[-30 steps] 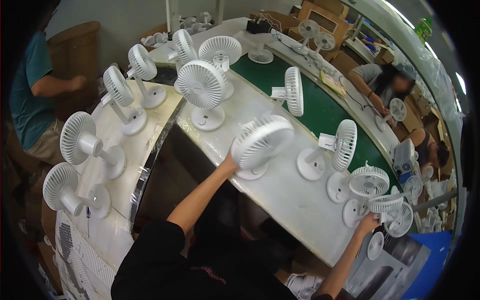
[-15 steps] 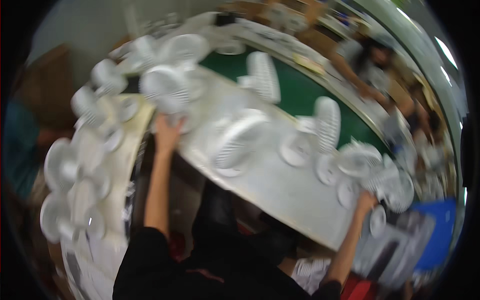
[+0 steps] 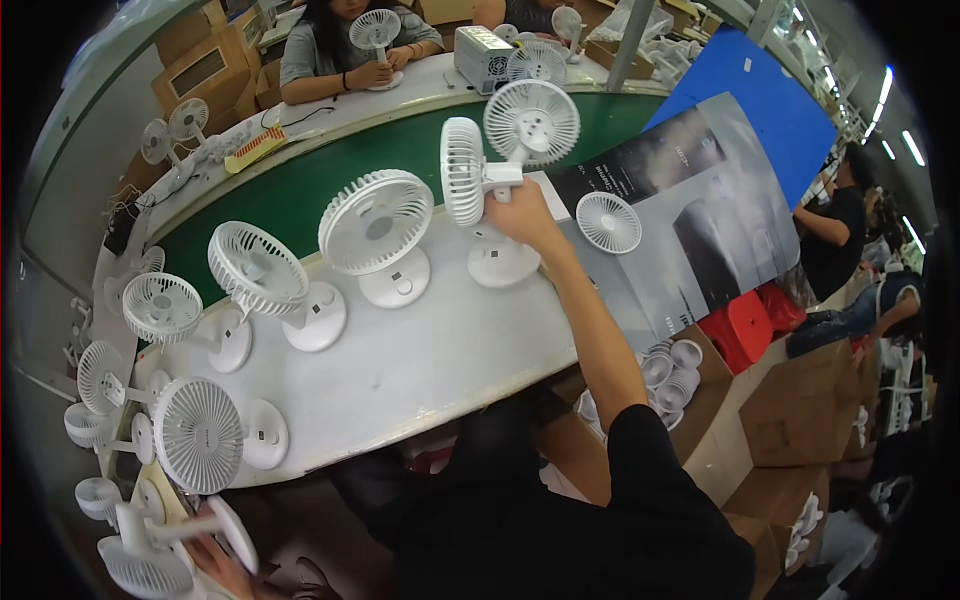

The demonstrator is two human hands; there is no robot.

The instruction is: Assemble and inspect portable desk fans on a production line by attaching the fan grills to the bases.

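Fingers of the left hand (image 3: 215,565) are curling round a small white plastic desk fan (image 3: 150,550) at the near corner; farther out, the right hand (image 3: 525,215) is gripping the stem of an upright white fan (image 3: 465,175), head side-on above its round base.

- I wear a black short-sleeved shirt; its right sleeve (image 3: 650,450) ends above my elbow.
- My right forearm (image 3: 600,330) is bare: no watch, no band, no glove.
- My right hand (image 3: 527,215) is bare, without rings.
- My left hand (image 3: 215,565), below the shirt's left side, is bare too.
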